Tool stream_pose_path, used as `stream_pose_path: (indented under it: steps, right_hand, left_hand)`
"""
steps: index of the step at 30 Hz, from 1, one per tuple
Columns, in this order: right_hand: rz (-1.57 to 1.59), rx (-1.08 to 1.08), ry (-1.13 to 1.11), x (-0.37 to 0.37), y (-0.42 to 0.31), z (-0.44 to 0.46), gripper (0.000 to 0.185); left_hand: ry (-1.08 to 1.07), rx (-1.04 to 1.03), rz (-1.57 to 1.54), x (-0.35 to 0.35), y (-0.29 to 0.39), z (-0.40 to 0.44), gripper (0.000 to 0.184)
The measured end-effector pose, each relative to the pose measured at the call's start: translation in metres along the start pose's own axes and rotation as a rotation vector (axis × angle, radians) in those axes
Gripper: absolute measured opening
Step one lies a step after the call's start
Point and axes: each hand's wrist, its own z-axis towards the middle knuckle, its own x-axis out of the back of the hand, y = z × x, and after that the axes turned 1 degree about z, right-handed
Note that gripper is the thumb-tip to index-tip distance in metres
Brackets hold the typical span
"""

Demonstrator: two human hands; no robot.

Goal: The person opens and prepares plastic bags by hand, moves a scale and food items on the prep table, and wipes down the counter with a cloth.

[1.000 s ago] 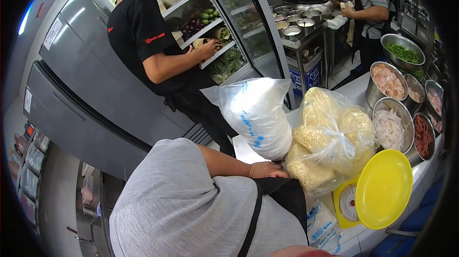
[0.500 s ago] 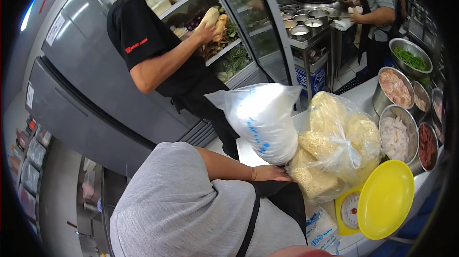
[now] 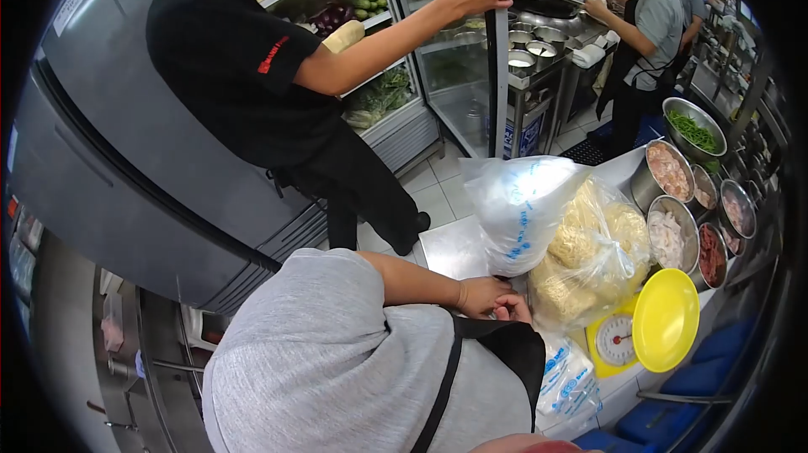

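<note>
My left hand, with a thin band at its wrist, rests at the counter edge in front of the bags. Its fingers are curled in, partly hidden. Touching it is my right hand, its fingers bent; whatever either may hold does not show. Just beyond stands a tall white plastic bag with blue print. Beside it is a knotted clear bag of yellow noodles. Right of my hands are a flat pack of plastic bags and a yellow scale with a yellow oval pan.
Metal pots of meat and a bowl of cut greens line the counter's right side. A person in black holds the fridge door. Another person works at the stove.
My right hand has come into view beside my left, whose fingers have drawn in. The person in black has moved a hand from the pale vegetable to the fridge door. The view has shifted.
</note>
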Motion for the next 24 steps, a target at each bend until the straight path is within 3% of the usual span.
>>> stream_pose_path:
  steps: [2, 6, 8, 10, 13, 15, 16, 18, 19, 23, 24]
  right_hand:
    - [-0.104, 0.083, 0.005, -0.005, -0.018, 0.004, 0.025]
    - [-0.02, -0.017, 0.098, -0.007, -0.026, -0.007, 0.029]
    - [-0.059, 0.064, 0.172, -0.003, -0.016, -0.006, 0.031]
    - [-0.143, 0.109, 0.162, -0.004, -0.021, -0.007, 0.029]
    - [-0.091, -0.01, 0.207, -0.008, -0.035, -0.008, 0.034]
    - [-0.427, 0.045, 0.233, -0.006, -0.034, -0.016, 0.042]
    - [-0.431, 0.041, 0.243, -0.004, -0.034, -0.018, 0.042]
    - [-0.804, 0.263, 0.197, -0.001, -0.035, -0.025, 0.051]
    - [-0.966, 0.064, 0.104, -0.005, -0.049, -0.031, 0.048]
    - [-1.253, -0.071, 0.267, -0.026, -0.035, -0.05, 0.042]
    - [-1.319, 0.016, 0.27, -0.01, -0.004, -0.061, 0.041]
  left_hand:
    - [0.046, -0.008, -0.032, 0.002, 0.001, -0.003, 0.028]
    - [-0.043, -0.1, 0.096, 0.008, 0.002, -0.011, 0.025]
    - [-0.057, -0.24, 0.12, 0.014, 0.003, -0.015, 0.018]
    - [-0.067, -0.247, 0.144, 0.022, 0.012, -0.015, 0.012]
    - [0.038, -0.338, 0.113, 0.035, 0.018, -0.015, 0.013]
    - [0.093, -0.322, 0.143, 0.048, 0.023, -0.016, 0.016]
    - [0.089, -0.33, 0.135, 0.057, 0.026, -0.015, 0.016]
    - [0.208, -0.373, 0.14, 0.077, 0.031, -0.009, 0.019]
    - [0.212, -0.401, 0.124, 0.087, 0.035, -0.007, 0.021]
    - [0.206, -0.466, 0.054, 0.103, 0.051, 0.002, 0.021]
    - [0.197, -0.514, -0.048, 0.104, 0.051, 0.007, 0.021]
